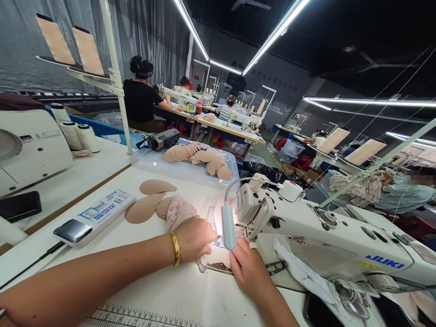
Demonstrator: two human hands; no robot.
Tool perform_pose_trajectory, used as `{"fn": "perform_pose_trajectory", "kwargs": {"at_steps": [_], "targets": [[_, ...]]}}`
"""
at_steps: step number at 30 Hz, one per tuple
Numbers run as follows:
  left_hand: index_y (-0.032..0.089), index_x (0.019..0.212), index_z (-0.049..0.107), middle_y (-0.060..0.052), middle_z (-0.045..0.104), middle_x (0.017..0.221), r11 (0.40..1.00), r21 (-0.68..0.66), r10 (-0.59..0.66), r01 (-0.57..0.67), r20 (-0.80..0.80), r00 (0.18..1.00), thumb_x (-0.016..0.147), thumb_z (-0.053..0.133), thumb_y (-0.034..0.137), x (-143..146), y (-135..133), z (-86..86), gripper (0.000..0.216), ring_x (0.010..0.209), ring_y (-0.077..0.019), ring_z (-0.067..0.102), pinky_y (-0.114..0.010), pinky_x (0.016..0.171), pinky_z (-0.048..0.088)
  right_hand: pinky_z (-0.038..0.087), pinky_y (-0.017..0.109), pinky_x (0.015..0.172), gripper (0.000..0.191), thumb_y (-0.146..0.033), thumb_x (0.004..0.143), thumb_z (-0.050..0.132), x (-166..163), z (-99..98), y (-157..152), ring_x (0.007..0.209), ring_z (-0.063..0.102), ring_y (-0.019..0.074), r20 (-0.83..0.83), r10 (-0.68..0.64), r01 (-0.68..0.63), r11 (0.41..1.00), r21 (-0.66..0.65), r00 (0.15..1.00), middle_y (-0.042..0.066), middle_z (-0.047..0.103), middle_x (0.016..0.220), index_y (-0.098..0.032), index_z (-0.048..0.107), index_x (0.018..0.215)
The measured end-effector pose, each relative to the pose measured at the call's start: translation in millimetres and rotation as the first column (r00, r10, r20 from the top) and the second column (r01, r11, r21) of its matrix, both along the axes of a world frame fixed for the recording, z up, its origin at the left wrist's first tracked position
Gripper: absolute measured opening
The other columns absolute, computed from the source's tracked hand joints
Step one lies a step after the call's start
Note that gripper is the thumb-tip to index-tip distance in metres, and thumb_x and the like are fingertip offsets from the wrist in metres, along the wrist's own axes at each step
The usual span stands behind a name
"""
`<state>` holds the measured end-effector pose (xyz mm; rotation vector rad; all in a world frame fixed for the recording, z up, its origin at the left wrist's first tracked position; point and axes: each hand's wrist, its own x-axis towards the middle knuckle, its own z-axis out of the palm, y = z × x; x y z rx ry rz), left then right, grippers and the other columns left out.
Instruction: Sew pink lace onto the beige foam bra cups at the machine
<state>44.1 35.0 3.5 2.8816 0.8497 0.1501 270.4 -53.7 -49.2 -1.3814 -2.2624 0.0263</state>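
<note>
A pale pink lace fabric piece (179, 212) lies bunched at the left of the lit sewing area, and my left hand (195, 238) is closed over its near edge, fingers curled. My right hand (250, 263) is at the right of the needle plate, fingers drawn together; the lamp and machine head hide whatever is at its fingertips. Above it stands the white sewing machine (306, 231), its needle out of sight. A grey gooseneck lamp (229, 227) shines down between my hands. Beige teardrop-shaped pads (143, 210) rest on the table to the left of the lace.
Behind the lace, a clear plastic bin lid (150, 159) bears several beige pads and a camcorder (163, 139). A white power bank (97, 218) with a cable sits left. A ruler (143, 318) runs along the front edge. A phone (322, 311) lies under the machine arm. People sew farther back.
</note>
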Motion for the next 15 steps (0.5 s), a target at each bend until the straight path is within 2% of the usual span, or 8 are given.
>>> {"fn": "perform_pose_trajectory", "kwargs": {"at_steps": [2,5,10,15], "targets": [[0.019,0.081,0.065,-0.006,0.067,0.085,0.993,0.03,-0.12,0.117,0.137,0.983,0.09,0.064,0.021,2,-1,-11.5,0.009,0.083,-0.0232,0.062,-0.035,0.08,0.05,0.035,0.031,0.061,0.017,-0.011,0.098,0.041,0,2.1,-1,0.077,0.053,0.0207,-0.022,0.015,-0.015,1.0,0.001,1.0,0.004,0.057,0.093,-0.023,0.053,0.094],[0.018,0.085,0.064,-0.006,0.066,0.088,0.977,0.064,-0.213,0.203,0.248,0.945,0.093,0.054,0.011,9,1,-29.1,0.014,0.084,-0.0207,0.061,-0.031,0.079,0.05,0.036,0.03,0.062,0.021,-0.01,0.097,0.041,-1,5.2,-1,0.078,0.052,0.0209,-0.043,0.035,-0.035,0.999,0.004,0.998,0.003,0.055,0.088,-0.024,0.056,0.1],[0.017,0.079,0.061,-0.006,0.064,0.084,0.98,0.104,-0.189,0.167,0.271,0.944,0.089,0.054,0.009,21,2,-51.4,0.014,0.08,-0.0203,0.059,-0.031,0.076,0.049,0.037,0.029,0.062,0.021,-0.011,0.098,0.041,-2,5.1,0,0.08,0.052,0.0215,-0.04,0.017,-0.018,0.999,-0.033,0.999,0.004,0.056,0.09,-0.024,0.056,0.099],[0.017,0.083,0.063,-0.006,0.063,0.081,0.981,0.166,-0.142,0.099,0.27,0.952,0.091,0.054,0.011,28,-2,-62.6,0.013,0.082,-0.0215,0.06,-0.032,0.08,0.05,0.04,0.03,0.063,0.019,-0.012,0.098,0.042,-3,3.8,0,0.08,0.055,0.0219,-0.017,-0.014,0.014,0.999,-0.04,1.0,0.005,0.058,0.094,-0.024,0.057,0.098]]}}
